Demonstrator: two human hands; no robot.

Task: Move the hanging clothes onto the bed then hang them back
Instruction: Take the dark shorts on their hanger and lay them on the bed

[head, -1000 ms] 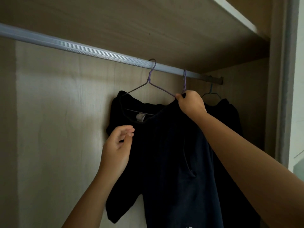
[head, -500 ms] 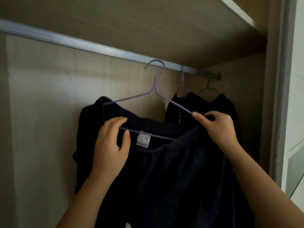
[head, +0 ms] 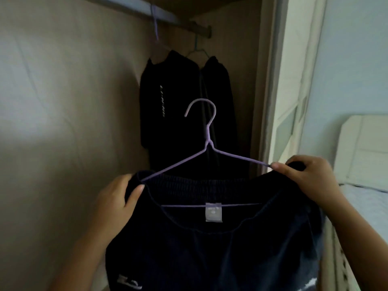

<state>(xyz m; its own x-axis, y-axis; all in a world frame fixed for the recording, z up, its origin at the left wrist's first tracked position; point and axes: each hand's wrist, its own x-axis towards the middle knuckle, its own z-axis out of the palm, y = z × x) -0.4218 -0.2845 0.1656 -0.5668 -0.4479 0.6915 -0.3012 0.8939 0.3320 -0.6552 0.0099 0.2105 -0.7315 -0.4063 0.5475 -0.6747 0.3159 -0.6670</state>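
Observation:
A dark navy garment (head: 210, 248) with an elastic waistband hangs on a purple wire hanger (head: 206, 143), off the rail and in front of me. My left hand (head: 119, 198) grips the garment's left end over the hanger's shoulder. My right hand (head: 308, 177) pinches the hanger's right end together with the cloth. Two more dark garments (head: 184, 106) still hang on the wardrobe rail (head: 168, 17) at the back right, one on a purple hanger, one on a teal hanger (head: 196, 49).
The wardrobe's wooden back wall (head: 63, 101) fills the left. Its pale door frame (head: 294, 80) stands to the right. Beyond it lies the bed (head: 365, 198) with a white headboard (head: 365, 148).
The hanger with the navy garment has come off the rail and moved down and towards me. My view has swung right, so the bed now shows.

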